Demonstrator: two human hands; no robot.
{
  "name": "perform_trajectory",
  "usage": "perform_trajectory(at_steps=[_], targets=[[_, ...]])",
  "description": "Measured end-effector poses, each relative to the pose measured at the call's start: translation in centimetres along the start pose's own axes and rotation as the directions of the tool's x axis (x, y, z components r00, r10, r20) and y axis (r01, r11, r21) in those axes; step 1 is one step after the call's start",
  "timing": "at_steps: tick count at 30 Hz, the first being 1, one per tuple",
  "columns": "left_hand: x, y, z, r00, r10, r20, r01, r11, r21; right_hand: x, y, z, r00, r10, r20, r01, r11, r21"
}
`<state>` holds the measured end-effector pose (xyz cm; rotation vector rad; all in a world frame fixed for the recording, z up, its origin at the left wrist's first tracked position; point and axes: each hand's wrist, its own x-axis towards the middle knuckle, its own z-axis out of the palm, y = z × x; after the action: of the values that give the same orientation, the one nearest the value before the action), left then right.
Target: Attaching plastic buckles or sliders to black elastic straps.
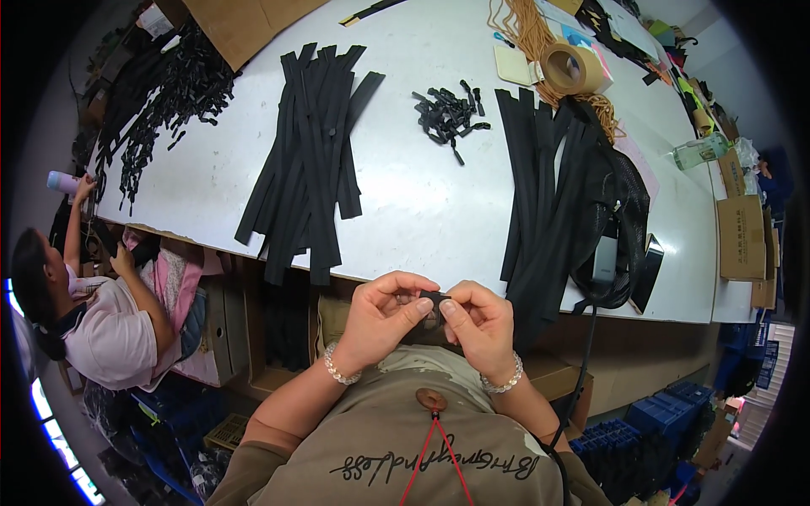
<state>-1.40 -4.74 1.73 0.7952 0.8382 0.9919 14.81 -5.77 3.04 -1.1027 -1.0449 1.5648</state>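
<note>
At the near edge of the table, in front of my body, both hands meet over a small black piece (435, 298). My left hand (391, 312) pinches one side of it between thumb and forefinger. Thumb and fingertips of my right hand (477, 319) are closed on its other side. The fingers cover much of the piece, so its exact kind cannot be made out. Beyond them lies a small heap of black pieces like zipper pulls (447, 116). Long flat black strips lie in a stack (316, 160) to the left, and more strips (531, 169) lie to the right.
A black mesh bundle (629, 198) with a grey device (604, 260) and cable sits at right. Farther back are a tape roll (571, 69), tan cords (527, 25) and a bottle (700, 152). Dark pieces (173, 93) hang together at far left, near another person (101, 320).
</note>
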Motion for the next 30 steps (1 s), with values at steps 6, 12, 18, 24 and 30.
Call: perform_trajectory(at_steps=[6,12,18,24,30], targets=[[0.0,-0.4,0.3,0.999,-0.030,-0.028,0.029,0.998,-0.057,0.1,-0.2,-0.2,1.000,-0.031,-0.001,0.031,0.990,-0.134],[0.5,-0.6,-0.2,0.995,-0.025,-0.096,0.013,0.991,-0.132,-0.1,0.0,-0.6,0.985,0.090,0.149,-0.070,0.989,-0.132],[0.3,-0.2,-0.2,0.994,-0.108,0.016,0.109,0.965,-0.238,0.2,-0.1,-0.4,0.998,0.013,0.056,-0.011,0.999,-0.044],[0.3,-0.4,-0.3,0.995,-0.092,0.034,0.097,0.959,-0.267,0.4,0.2,-0.1,0.996,-0.019,0.086,0.020,1.000,0.000],[0.3,-0.3,-0.4,0.994,-0.101,0.046,0.110,0.962,-0.252,0.5,0.4,-0.3,0.995,0.015,0.103,-0.016,1.000,0.005]])
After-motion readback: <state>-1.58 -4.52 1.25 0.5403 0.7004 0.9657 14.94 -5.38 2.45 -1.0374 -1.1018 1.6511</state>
